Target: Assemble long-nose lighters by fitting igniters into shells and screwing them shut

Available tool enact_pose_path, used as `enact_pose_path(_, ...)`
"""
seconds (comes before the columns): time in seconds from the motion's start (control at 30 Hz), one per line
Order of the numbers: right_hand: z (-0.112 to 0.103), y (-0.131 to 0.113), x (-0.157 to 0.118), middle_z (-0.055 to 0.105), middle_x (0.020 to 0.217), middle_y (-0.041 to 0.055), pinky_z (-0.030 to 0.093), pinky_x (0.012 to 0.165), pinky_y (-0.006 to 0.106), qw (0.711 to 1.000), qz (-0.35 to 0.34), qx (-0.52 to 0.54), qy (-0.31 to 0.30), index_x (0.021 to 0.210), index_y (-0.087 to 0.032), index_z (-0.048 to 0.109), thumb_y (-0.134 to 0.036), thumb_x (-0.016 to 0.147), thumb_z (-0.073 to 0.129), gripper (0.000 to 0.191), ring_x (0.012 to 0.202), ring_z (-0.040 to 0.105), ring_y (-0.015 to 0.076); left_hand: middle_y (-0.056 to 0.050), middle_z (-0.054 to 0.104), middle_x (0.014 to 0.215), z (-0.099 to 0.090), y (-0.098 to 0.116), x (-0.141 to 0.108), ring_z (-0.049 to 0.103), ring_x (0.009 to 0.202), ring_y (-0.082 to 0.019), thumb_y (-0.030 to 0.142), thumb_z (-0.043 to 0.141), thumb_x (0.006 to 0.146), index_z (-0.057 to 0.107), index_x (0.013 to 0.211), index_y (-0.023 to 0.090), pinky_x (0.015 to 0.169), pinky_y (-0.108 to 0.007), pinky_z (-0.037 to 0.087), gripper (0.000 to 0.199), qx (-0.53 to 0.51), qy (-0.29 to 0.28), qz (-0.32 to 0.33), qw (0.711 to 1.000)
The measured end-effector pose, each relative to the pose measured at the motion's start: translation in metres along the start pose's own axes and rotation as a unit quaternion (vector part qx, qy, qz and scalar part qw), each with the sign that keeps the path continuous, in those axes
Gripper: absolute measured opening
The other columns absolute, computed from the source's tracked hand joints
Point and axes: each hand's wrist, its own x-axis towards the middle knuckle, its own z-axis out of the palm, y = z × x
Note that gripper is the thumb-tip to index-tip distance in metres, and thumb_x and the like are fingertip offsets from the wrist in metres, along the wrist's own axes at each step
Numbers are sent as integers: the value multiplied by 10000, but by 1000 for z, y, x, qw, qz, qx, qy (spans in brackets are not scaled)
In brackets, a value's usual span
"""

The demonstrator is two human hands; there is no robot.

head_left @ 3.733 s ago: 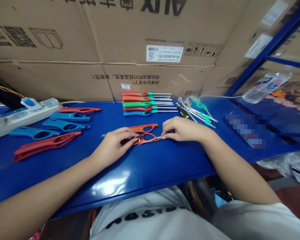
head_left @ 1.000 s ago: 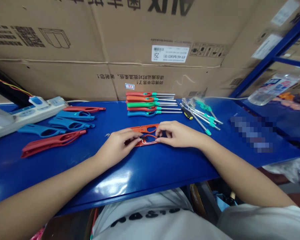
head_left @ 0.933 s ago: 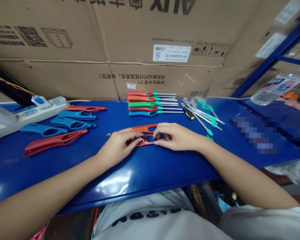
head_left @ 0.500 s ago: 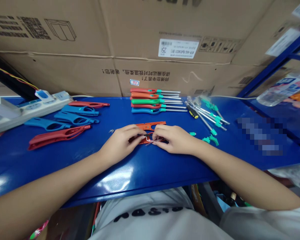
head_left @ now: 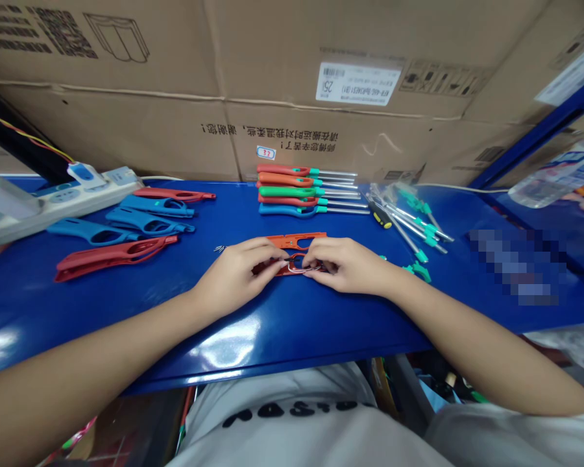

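Between my two hands on the blue table lies an orange lighter casing half (head_left: 287, 270), its trigger opening partly showing and its ends covered by fingers. My left hand (head_left: 241, 269) closes around its left end, thumb and fingertips beside a small black part. A thin pale wire (head_left: 299, 269) curves across the casing. My right hand (head_left: 345, 264) pinches near the wire's right end, the contact half hidden under the fingers. Just behind lies a second orange casing half (head_left: 292, 240), apart from the hands. Small metal pieces (head_left: 220, 249) sit left of it.
Assembled stick lighters (head_left: 287, 192) lie stacked behind. Blue and red casings (head_left: 117, 256) spread at left beside a power strip (head_left: 63, 201). At right are a screwdriver (head_left: 380, 215), metal tubes with green ends (head_left: 413, 227) and a plastic bottle (head_left: 540, 181). Cardboard boxes (head_left: 272, 78) wall the back.
The view has shifted slightly. Both hands stay at the orange casing with nearly the same grip; the right hand's fingers have moved a little over the wire.
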Motion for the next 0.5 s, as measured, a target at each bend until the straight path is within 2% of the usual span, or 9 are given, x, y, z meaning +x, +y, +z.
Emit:
enact_pose_path(0.1,-1,1,0,696,936,60,470,718,259,1000,-16,5,-2,934,-175,687,-164,912,623,69,780,626,150,-39,722,928,0,1,0,665,752,-130,229,605,966,733,991,176,722,-233,535,140,0,-1,0,1000)
enact_pose_path(0.27,-4,-1,1,683,851,26,456,655,241,1000,0,-1,-11,934,-176,666,-135,880,642,71,700,589,131,-36,720,926,0,1,0,651,728,-118,215,613,959,736,998,177,695,-222,525,134,-5,0,-1,1000)
enact_pose_path(0.5,-6,2,-1,723,967,69,515,801,302,999,-30,16,-9,966,-184,720,-169,926,610,118,851,666,175,-44,724,886,0,3,-1,652,708,-128,241,643,935,745,961,172,654,-229,522,126,-7,10,0,1000)
